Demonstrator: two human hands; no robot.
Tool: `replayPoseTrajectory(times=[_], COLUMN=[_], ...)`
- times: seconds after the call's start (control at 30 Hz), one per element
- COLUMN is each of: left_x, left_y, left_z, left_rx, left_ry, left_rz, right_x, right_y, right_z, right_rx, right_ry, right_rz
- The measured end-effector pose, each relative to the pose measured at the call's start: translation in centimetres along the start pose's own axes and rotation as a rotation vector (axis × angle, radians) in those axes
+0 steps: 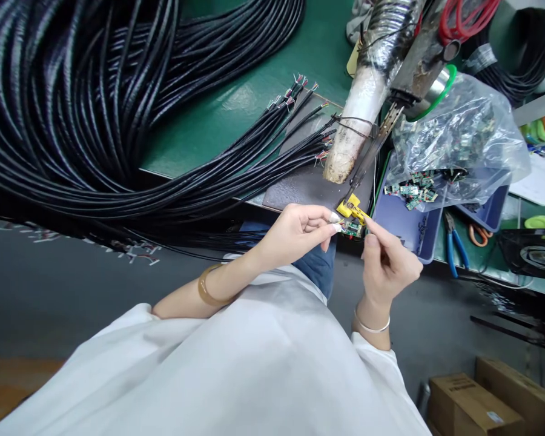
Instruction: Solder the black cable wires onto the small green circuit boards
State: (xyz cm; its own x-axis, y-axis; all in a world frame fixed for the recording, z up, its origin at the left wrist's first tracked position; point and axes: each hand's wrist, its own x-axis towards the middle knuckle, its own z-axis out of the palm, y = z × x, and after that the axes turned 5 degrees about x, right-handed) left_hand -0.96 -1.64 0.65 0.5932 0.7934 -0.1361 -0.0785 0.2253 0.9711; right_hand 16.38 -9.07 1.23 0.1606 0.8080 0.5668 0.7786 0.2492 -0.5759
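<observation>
Well, L hand [290,233] angles inward, fingers [322,232] pinching thin wires [341,224], prob., by green PCB [354,229].

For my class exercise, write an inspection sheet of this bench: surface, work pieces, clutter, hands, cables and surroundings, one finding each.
Surface: green bench top, with a grey mat near the hands.
Work pieces: small circuit board just below a yellow piece.
Clutter: loose boards in a blue-purple tray, partly under a clear plastic bag; blue-handled pliers beside the tray.
Hands: left hand pinches fine wires at the circuit board; right hand has its fingers on the yellow piece.
Cables: large bundle of black cables, some stripped ends over the mat.
Surroundings: cardboard boxes on the floor.
</observation>
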Motion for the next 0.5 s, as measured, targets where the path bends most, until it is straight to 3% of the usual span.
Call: replayPoseTrajectory(times=[0.13,0.37,0.5], left_x=[0.0,-0.22,-0.31], left_y=[-0.12,-0.75,-0.79], left_z=[0.24,0.34,0.39], left_rx=[0.034,0.066,0.113], left_ry=[0.011,0.045,0.063], left_rz=[0.025,0.055,0.089], right_x=[0.12,0.06,0.04], right_y=[-0.48,-0.4,-0.44], right_z=[0.12,0.15,-0.04], right_rx=[0.061,0.33,0.422], right_ry=[-0.148,-0.218,-0.237], right_rz=[0.016,0.325,0.403])
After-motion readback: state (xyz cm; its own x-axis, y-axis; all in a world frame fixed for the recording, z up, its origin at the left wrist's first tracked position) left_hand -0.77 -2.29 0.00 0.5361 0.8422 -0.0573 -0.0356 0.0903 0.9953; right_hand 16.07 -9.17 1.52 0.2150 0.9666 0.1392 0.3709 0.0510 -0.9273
